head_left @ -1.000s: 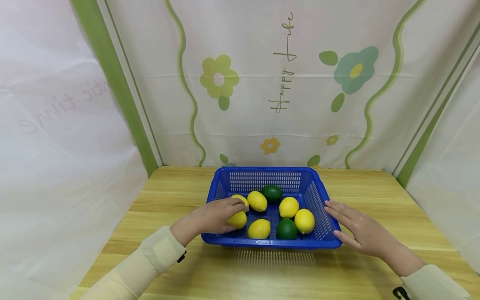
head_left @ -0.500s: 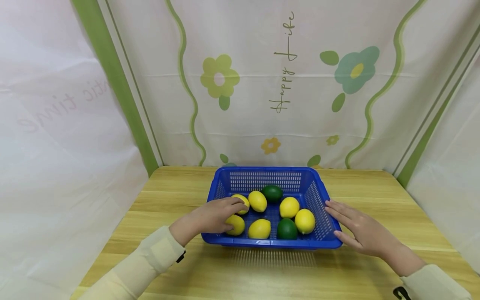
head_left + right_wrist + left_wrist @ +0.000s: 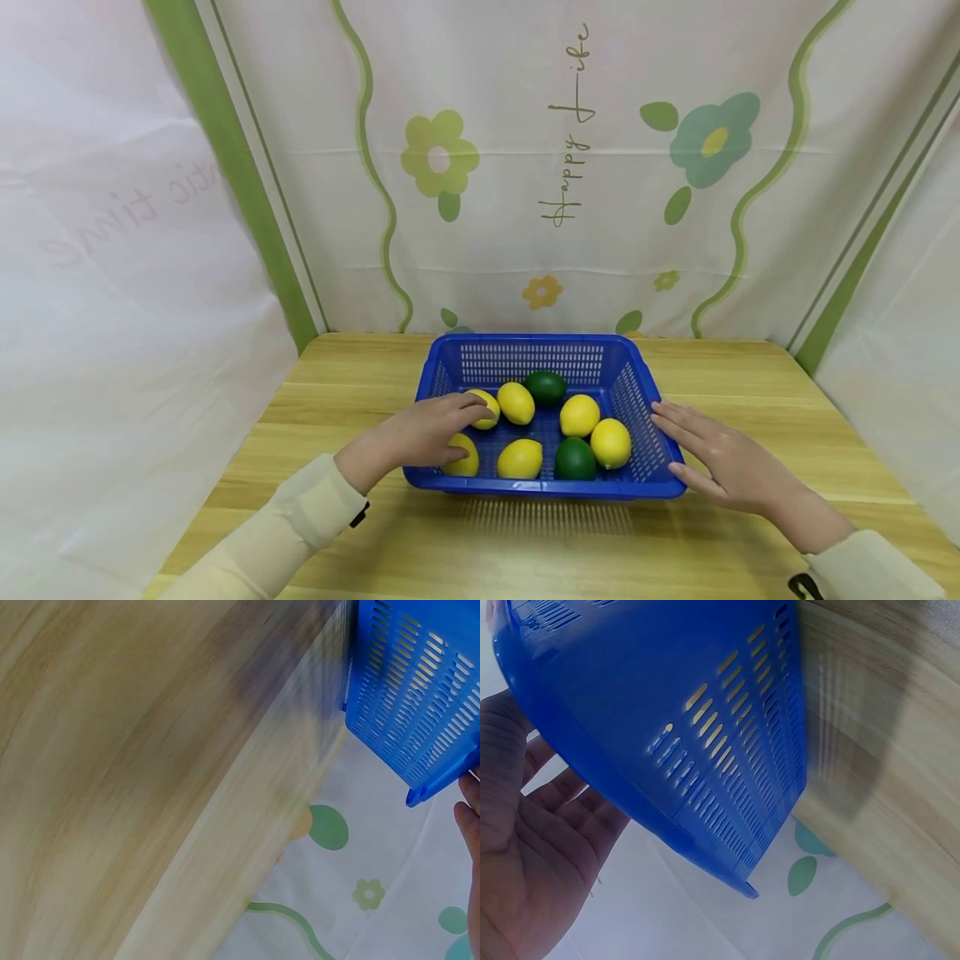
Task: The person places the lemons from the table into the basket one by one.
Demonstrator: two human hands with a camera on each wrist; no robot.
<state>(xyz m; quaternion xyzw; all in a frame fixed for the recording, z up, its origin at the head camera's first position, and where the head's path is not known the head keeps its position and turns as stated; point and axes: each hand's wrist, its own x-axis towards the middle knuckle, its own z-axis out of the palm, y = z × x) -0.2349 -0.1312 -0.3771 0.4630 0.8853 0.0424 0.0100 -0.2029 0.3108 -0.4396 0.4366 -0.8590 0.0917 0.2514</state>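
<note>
A blue plastic basket [image 3: 543, 487] holds several yellow lemons and two smooth dark green oval fruits, whose kind I cannot tell. My left hand [image 3: 426, 429] reaches over its left wall, fingers spread and loosely bent. Its fingertips lie over a lemon [image 3: 483, 410] at the left, partly covering it. The thumb is by another lemon [image 3: 462, 457] in the front left corner. In the left wrist view the palm [image 3: 532, 847] is outside the basket, the fingers partly hidden behind the rim. My right hand [image 3: 731, 467] rests on the right rim with straight fingers.
One dark green fruit [image 3: 545, 387] lies near the back wall, the other [image 3: 575, 459] at the front between lemons. The basket stands on a wooden table [image 3: 360, 367]. A white curtain [image 3: 495, 242] with printed flowers hangs behind and at both sides.
The front left lemon has rolled leftward from under my left fingers into the corner, apart from the lemon behind it. The left hand has barely shifted. My right hand stays on the rim.
</note>
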